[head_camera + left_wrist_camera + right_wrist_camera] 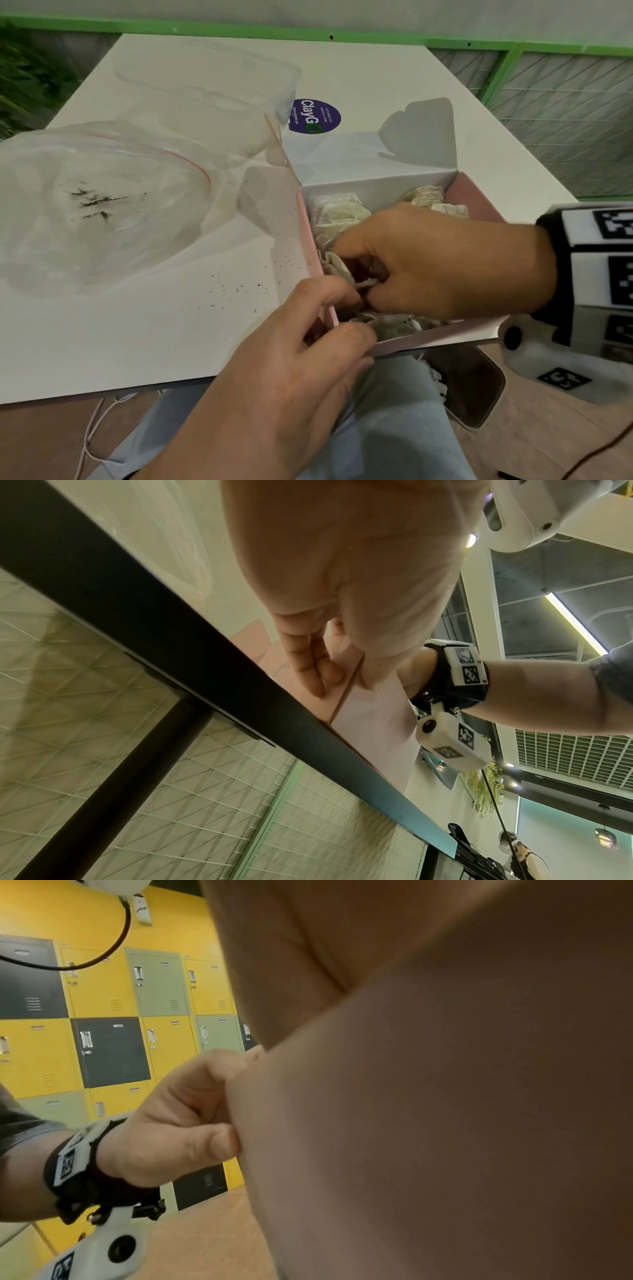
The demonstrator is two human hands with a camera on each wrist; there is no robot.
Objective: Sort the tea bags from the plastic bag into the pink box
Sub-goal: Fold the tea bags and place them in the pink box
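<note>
The open pink box [310,240] stands at the table's near right edge with several crumpled tea bags [342,216] inside. My right hand [359,274] reaches into it, fingers curled and pinching a tea bag [364,283] near the front left corner. My left hand [349,315] grips that corner, fingers on the outer left wall and thumb on the near wall, as the left wrist view shows on the pink box [377,723]. The clear plastic bag [102,205] lies flattened at the left, holding only dark tea crumbs. My right palm [445,1096] fills the right wrist view.
A clear plastic container [212,89] sits at the back, and a purple sticker [315,116] is beside it. The box's white lid flap [376,154] stands open behind the box. Tea dust [239,287] speckles the table. A phone [472,387] rests on my lap below the edge.
</note>
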